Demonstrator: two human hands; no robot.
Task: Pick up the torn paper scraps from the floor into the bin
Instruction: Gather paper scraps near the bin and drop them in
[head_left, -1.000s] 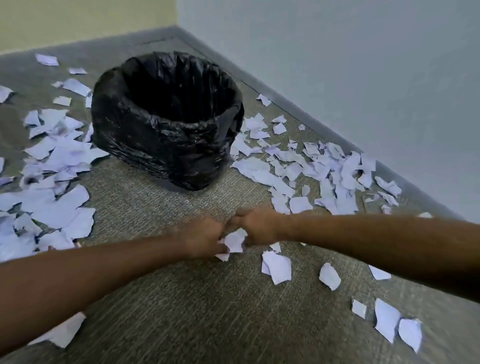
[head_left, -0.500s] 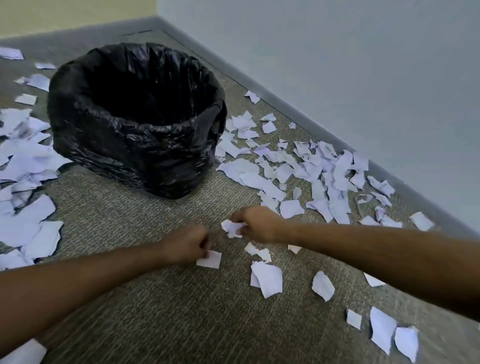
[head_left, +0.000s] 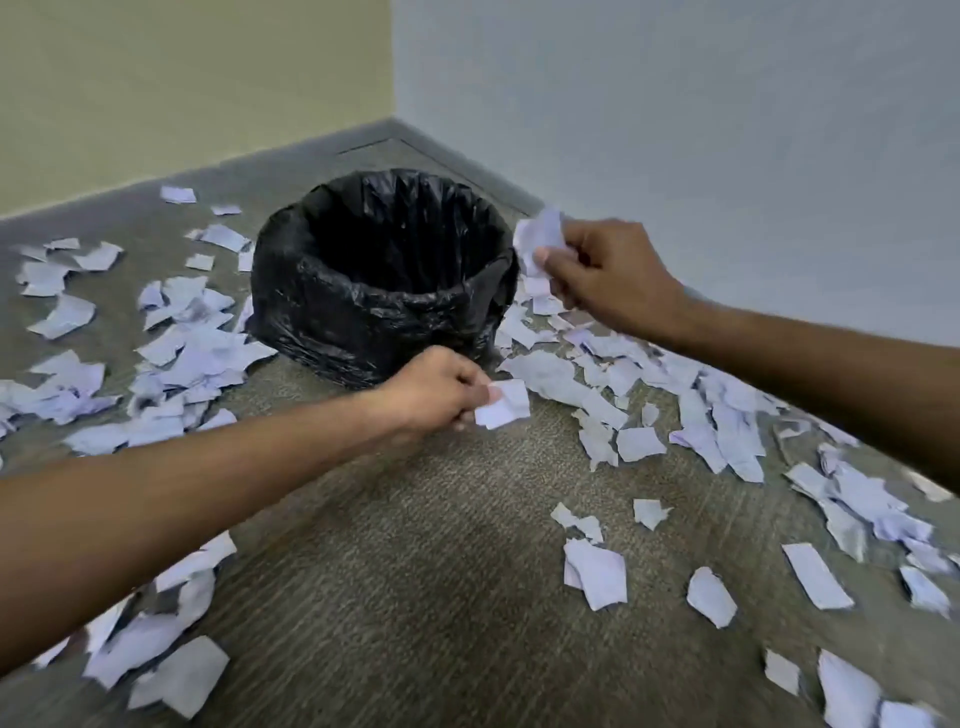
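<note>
Right grip (head_left: 608, 275) is pinching a crumpled scrap (head_left: 540, 236) at the bin's (head_left: 374, 312) three o'clock rim. Left grip (head_left: 441, 389) is pinching a flat piece (head_left: 506, 405) at the bin's five o'clock. Loose scraps (head_left: 727, 431) are lying around the floor (head_left: 415, 571).

No legible text or labels anywhere.

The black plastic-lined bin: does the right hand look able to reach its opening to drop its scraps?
Probably yes. The right hand holds white crumpled paper scraps beside the black plastic-lined bin rim, and nothing blocks the opening.
</note>
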